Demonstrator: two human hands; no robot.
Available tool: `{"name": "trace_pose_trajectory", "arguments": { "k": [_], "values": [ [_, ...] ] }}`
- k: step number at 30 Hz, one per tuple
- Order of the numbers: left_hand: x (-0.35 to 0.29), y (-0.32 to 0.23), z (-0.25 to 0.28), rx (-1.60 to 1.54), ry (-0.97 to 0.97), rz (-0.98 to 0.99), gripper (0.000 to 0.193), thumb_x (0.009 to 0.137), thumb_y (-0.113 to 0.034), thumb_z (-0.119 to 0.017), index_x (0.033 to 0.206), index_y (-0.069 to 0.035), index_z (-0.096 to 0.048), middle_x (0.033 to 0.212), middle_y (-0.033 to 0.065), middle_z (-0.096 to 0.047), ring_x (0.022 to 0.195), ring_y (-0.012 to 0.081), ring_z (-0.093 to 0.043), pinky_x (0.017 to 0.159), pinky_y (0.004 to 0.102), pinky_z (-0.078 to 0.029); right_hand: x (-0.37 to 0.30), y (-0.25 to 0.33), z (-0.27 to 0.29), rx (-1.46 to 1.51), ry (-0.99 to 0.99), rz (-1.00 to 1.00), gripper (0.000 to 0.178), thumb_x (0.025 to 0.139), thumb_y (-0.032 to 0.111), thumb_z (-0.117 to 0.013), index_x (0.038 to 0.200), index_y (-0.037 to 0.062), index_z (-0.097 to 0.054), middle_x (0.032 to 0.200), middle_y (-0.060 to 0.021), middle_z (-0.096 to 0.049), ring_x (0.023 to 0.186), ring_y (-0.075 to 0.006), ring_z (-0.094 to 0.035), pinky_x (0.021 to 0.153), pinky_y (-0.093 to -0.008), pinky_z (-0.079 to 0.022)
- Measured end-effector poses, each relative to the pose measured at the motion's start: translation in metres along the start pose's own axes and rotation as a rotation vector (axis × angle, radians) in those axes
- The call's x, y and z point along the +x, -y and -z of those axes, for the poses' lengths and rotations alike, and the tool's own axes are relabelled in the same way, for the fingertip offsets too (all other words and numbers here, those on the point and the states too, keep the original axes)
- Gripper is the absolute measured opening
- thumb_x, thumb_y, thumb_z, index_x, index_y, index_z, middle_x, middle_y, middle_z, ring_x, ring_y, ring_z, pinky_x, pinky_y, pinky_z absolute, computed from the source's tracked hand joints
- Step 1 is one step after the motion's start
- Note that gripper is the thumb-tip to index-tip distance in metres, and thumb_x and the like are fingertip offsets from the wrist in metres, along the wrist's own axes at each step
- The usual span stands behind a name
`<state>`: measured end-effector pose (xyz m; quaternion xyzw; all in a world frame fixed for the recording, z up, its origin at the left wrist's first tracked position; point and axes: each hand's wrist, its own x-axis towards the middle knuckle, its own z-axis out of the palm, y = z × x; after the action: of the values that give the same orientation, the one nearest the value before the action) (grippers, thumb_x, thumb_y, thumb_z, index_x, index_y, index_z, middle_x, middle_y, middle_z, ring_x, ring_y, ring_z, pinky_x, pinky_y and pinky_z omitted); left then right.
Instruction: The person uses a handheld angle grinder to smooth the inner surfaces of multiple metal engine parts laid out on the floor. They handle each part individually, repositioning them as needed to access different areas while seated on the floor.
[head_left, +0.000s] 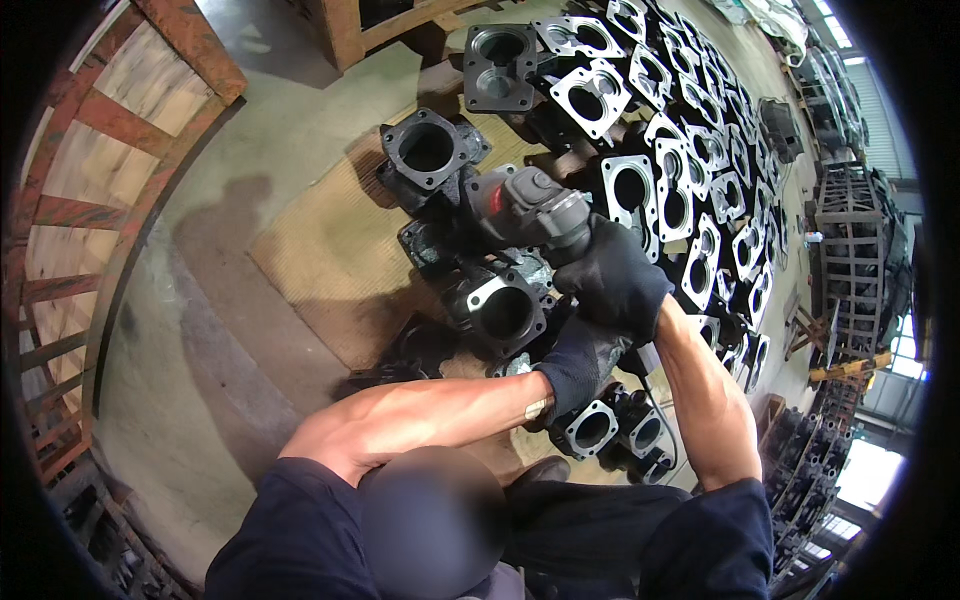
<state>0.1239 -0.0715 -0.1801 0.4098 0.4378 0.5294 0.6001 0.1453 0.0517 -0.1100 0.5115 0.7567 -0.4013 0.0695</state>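
Observation:
An angle grinder (540, 207) with a grey gear head is held over dark metal castings, its guard end near a casting with a square flange (425, 150). My right hand (618, 275), in a black glove, is closed around the grinder's body just behind the head. Lower down, my gloved left hand (583, 362) wraps the rear of the tool; its fingers are partly hidden. A black power cord (668, 425) hangs below. Beneath the grinder lies another casting with a round bore (502, 312). The disc and its exact contact point are hidden.
Rows of flanged castings (690, 165) cover the floor to the right. Flattened cardboard (330, 260) lies under the nearer castings. A wooden crate (120, 125) stands at the left, and metal racks (850, 240) line the far right. More castings (590, 428) sit near my feet.

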Motion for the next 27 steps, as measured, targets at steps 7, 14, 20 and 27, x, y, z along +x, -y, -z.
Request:
{"name": "trace_pose_trajectory", "arguments": {
  "k": [7, 14, 20, 27],
  "values": [
    [0.019, -0.012, 0.023, -0.053, 0.031, 0.163, 0.015, 0.096, -0.006, -0.051, 0.103, 0.003, -0.061, 0.093, 0.0068, -0.065, 0.081, 0.0096, -0.056, 0.070, 0.0272, -0.049, 0.007, 0.029, 0.006, 0.081, 0.000, -0.099, 0.038, 0.067, 0.010, -0.070, 0.102, -0.0031, -0.061, 0.083, -0.0146, -0.069, 0.072, -0.0210, -0.065, 0.069, -0.0318, -0.052],
    [-0.015, -0.013, 0.017, 0.310, 0.015, -0.115, 0.018, 0.096, -0.011, -0.051, 0.105, 0.000, -0.062, 0.097, 0.0114, -0.065, 0.089, 0.0159, -0.060, 0.078, 0.0319, -0.048, 0.004, 0.022, -0.012, 0.056, 0.085, -0.008, 0.044, 0.063, 0.014, -0.071, 0.103, -0.0030, -0.063, 0.088, -0.0175, -0.069, 0.082, -0.0255, -0.067, 0.080, -0.0329, -0.051],
    [0.004, -0.005, 0.017, 0.059, -0.053, -0.023, 0.018, 0.096, -0.011, -0.051, 0.103, 0.001, -0.062, 0.096, 0.0146, -0.067, 0.087, 0.0175, -0.061, 0.079, 0.0345, -0.049, 0.003, 0.034, 0.000, 0.044, 0.009, -0.033, 0.040, 0.065, 0.015, -0.072, 0.099, -0.0042, -0.063, 0.086, -0.0189, -0.069, 0.082, -0.0261, -0.067, 0.077, -0.0354, -0.051],
    [-0.020, -0.021, 0.015, 0.186, -0.113, -0.091, 0.021, 0.094, -0.017, -0.055, 0.103, -0.001, -0.063, 0.093, 0.0184, -0.066, 0.085, 0.0237, -0.063, 0.077, 0.0352, -0.049, 0.004, 0.011, -0.013, -0.029, 0.067, 0.073, 0.046, 0.062, 0.019, -0.075, 0.101, -0.0039, -0.062, 0.091, -0.0194, -0.069, 0.085, -0.0294, -0.067, 0.079, -0.0340, -0.051]
  ]
}}
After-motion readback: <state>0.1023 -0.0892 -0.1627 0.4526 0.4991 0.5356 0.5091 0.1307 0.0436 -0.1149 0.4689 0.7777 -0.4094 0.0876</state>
